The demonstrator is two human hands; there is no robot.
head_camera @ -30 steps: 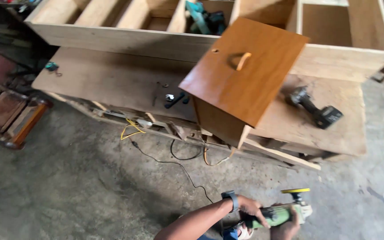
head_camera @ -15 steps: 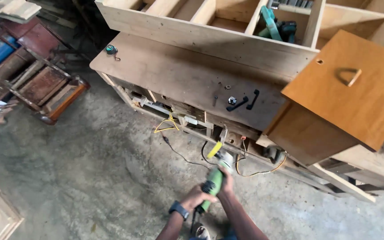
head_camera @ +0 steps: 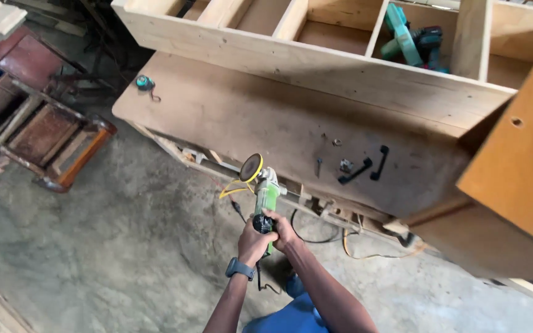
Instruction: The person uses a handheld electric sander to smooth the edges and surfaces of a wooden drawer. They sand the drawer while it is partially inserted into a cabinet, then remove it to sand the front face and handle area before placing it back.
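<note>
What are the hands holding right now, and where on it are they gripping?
Both hands, left hand and right hand, grip a green angle grinder by the rear handle; its sanding disc points up and away.

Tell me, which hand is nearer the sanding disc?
Right. The right hand grips the grinder closer behind the disc; the left hand holds its rear.

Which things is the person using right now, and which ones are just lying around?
In use:
- green sander with a yellow-rimmed disc, held in the left hand and right hand
- its black cord

Lying about:
- two black handles on the workbench
- small screws
- tape measure
- teal drill in the wooden shelf unit
- brown drawer
</note>
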